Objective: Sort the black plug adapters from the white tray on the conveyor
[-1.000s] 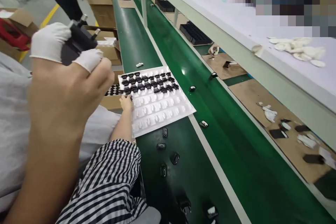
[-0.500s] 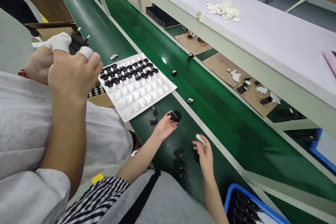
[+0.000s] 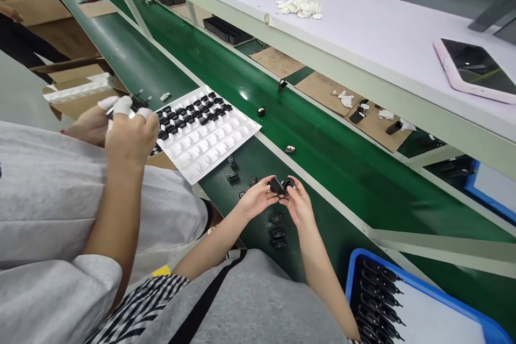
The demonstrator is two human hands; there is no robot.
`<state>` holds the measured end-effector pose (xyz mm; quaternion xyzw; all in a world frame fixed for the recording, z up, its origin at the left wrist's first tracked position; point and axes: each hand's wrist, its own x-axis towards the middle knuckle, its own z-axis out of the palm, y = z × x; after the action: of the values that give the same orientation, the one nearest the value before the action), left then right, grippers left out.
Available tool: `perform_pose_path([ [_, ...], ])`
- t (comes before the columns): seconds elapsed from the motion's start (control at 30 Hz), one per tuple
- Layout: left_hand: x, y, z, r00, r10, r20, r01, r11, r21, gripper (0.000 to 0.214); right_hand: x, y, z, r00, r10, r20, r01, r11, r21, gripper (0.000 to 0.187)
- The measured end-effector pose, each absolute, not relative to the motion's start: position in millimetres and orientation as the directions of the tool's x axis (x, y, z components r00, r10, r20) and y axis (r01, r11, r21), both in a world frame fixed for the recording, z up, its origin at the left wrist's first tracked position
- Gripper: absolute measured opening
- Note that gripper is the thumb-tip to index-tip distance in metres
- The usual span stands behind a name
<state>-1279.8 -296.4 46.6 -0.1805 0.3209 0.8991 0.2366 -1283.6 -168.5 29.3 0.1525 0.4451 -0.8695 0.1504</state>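
Note:
My left hand [image 3: 258, 199] and my right hand [image 3: 300, 207] meet over the dark green belt [image 3: 322, 236], and both grip one small black plug part [image 3: 278, 185] between the fingertips. A few more black parts [image 3: 277, 233] lie on the belt just below my hands, and others [image 3: 231, 176] lie to the upper left. A white blister tray [image 3: 203, 156] sits further left, its far rows filled with black parts.
At the left a co-worker's hand [image 3: 129, 131] in white finger cots holds a black plug [image 3: 139, 102]. A blue bin [image 3: 355, 271] with black parts stands at the bottom right. Above the bright green conveyor [image 3: 342, 161], a white shelf [image 3: 382, 37] carries a tablet [image 3: 475, 67].
The view swung right. My left hand left the blister tray and took a black part off the belt. My right hand came in and joined it on that part.

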Motion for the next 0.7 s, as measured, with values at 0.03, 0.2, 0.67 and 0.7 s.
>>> perform_pose_path([
  [0.03,-1280,-297,47,-0.824,0.306,-0.477,-0.536,-0.694,0.480,0.030,-1283,-167,28,-0.907,-0.121,-0.403,0.395,-0.577,-0.715,0.042],
  [0.2,-1286,-303,48,-0.811,0.306,-0.499,-0.535,-0.732,0.421,0.026,-1285,-157,17,-0.897,-0.137,-0.421,0.406,-0.631,-0.661,0.033],
  [0.67,-1449,-214,-30,-0.885,0.111,-0.452,-0.249,0.706,0.663,0.054,-1265,-110,-32,-0.909,0.139,-0.394,0.222,-0.639,-0.736,0.043],
  [0.7,-1457,-205,-36,-0.881,0.150,-0.448,-0.202,0.737,0.645,0.053,-1261,-105,-34,-0.906,0.159,-0.392,0.210,-0.633,-0.745,0.041],
])
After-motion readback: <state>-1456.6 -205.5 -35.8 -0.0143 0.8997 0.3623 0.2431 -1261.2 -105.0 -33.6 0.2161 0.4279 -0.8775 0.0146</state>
